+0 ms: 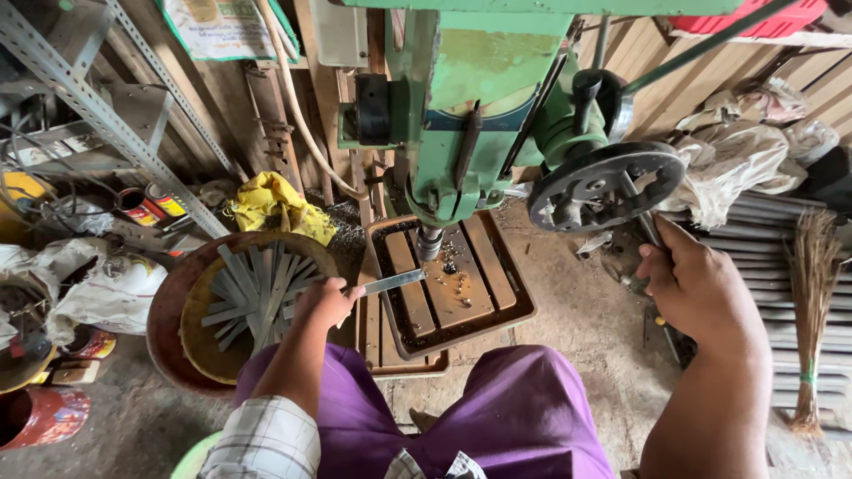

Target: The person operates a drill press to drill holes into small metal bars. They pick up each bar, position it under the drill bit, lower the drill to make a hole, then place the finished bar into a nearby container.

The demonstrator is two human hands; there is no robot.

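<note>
1. The flat metal strip (395,282) lies across the rusty slotted table (497,297) of the green drill press (479,124), its free end reaching toward the spot under the chuck (429,241); that is where the bit would meet it, which appears to be why it is held there.
2. The left hand (327,303) is closed around the near end of the strip, pinching it at the table's left edge. Gripping the tail keeps the fingers well away from the spindle.
3. The right hand (697,284) is curled around a spoke of the dark feed wheel (606,184) at the machine's right side, just below the rim. One hand steadies the piece while the other works the feed.
4. Metal chips (457,282) are scattered on the table near the chuck.
5. A shallow round pan (200,346) sits just beside the left hand, with many similar grey strips (253,293) fanned out inside, within easy reach of that hand.
6. The person sits close, purple-clad knees (524,417) against the table's front edge, facing the press.
7. A straw broom (812,302) rests on the corrugated sheets at far right, well apart from the work.
</note>
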